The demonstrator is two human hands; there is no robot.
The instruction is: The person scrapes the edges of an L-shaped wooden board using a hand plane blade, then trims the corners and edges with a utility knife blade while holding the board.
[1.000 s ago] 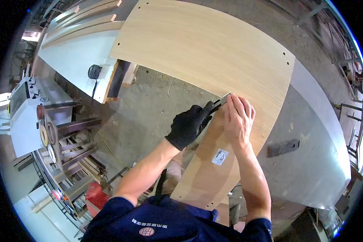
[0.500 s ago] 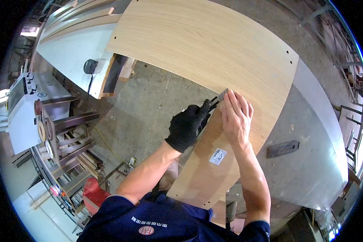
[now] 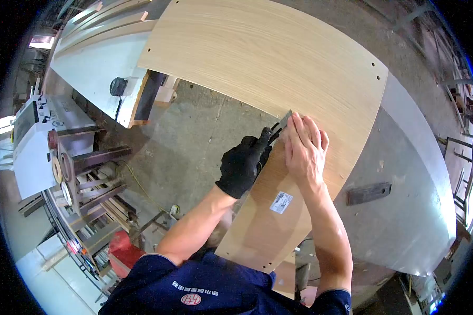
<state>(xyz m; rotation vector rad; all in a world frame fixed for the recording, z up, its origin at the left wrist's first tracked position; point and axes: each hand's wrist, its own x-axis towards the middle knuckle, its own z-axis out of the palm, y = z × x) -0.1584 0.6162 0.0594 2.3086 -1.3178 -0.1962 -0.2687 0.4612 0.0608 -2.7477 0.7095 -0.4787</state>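
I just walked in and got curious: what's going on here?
A person is working at the inner corner of an L-shaped wood-grain panel. The black-gloved left hand grips a slim tool with a flat metal end; its exact type is unclear. The bare right hand lies over the panel, fingers beside that metal end. A white label sits nearer the person's body.

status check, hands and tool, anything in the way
Left hand, gloved, gripping tool. Right hand, bare, at its metal end. Tool at inner edge of wooden board. Nothing seen in the way.
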